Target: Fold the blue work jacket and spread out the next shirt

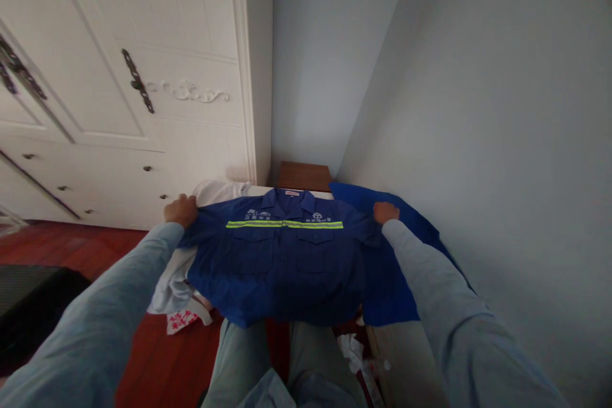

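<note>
A navy work shirt [284,261] with a collar, two chest pockets and a yellow-green reflective stripe is spread out in front of me, its front facing up. My left hand [180,210] is closed on the end of one short sleeve. On the other side, my right hand [386,212] grips the opposite sleeve, so the shirt is stretched wide between both hands. Its lower hem hangs near my knees. Beneath and to the right lies a brighter blue cloth [392,287], partly covered by the shirt and my right forearm.
White cloth [174,280] hangs at the left, above a white-and-red bag [182,320]. A white wardrobe [201,121] stands at the back left, a grey wall [502,140] at the right. A brown wooden box [305,175] sits behind. A black object [38,299] lies on the red floor.
</note>
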Available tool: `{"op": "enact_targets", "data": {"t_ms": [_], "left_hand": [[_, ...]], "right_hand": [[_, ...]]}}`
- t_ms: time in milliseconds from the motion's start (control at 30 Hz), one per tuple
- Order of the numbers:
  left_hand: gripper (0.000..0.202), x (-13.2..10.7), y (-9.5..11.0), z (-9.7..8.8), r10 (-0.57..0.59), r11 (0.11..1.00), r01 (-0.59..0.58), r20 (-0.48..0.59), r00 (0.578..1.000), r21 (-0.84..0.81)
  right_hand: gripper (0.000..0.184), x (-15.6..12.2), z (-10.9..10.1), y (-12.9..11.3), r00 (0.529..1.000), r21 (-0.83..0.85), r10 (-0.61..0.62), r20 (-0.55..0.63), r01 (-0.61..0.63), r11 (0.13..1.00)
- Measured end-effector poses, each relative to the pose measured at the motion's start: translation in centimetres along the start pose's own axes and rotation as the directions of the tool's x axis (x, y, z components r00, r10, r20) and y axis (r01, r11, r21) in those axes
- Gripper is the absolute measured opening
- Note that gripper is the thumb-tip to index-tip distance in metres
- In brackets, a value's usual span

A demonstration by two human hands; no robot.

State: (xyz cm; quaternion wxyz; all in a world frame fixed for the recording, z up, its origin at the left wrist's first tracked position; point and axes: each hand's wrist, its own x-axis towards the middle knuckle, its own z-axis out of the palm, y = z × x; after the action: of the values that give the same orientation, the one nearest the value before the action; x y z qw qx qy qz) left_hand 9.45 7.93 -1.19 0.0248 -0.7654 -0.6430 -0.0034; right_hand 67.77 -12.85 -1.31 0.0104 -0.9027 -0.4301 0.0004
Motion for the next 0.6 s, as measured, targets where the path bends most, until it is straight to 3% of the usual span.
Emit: {"op": "enact_targets", "data": {"t_ms": [100, 200, 267, 333, 433, 600], "left_hand": [[0.049, -0.5, 1.3, 0.4, 0.107, 0.994, -0.106, -0.097, 0.990, 0.018], [0.054, -0.6, 3.4, 1.6, 0.293, 0.955, -0.296, -0.176, 0.940, 0.009], [0.059, -0.7, 4.5, 2.9, 0.437, 0.896, -0.444, -0.159, 0.885, -0.008], [0.066, -1.0, 5.0, 4.4, 0.491, 0.868, -0.495, -0.079, 0.868, -0.050], [0.072, -1.3, 4.8, 6.5, 0.415, 0.906, -0.410, 0.025, 0.910, -0.109], [0.073, -1.4, 4.2, 7.6, 0.378, 0.921, -0.370, 0.043, 0.925, -0.122]], "right_hand": [[0.037, -2.1, 0.6, -1.6, 0.987, -0.008, -0.154, -0.055, 0.154, 0.988], [0.045, -4.4, 2.4, -3.0, 0.891, -0.015, -0.454, -0.017, 0.454, 0.891], [0.056, -5.6, 3.8, -3.2, 0.841, -0.018, -0.539, 0.047, 0.541, 0.841], [0.063, -6.4, 4.7, -2.3, 0.842, -0.004, -0.531, 0.095, 0.534, 0.845], [0.063, -7.0, 5.0, 0.4, 0.833, 0.032, -0.536, 0.136, 0.537, 0.843], [0.066, -7.4, 3.7, 4.0, 0.873, 0.048, -0.415, 0.256, 0.417, 0.908]]}}
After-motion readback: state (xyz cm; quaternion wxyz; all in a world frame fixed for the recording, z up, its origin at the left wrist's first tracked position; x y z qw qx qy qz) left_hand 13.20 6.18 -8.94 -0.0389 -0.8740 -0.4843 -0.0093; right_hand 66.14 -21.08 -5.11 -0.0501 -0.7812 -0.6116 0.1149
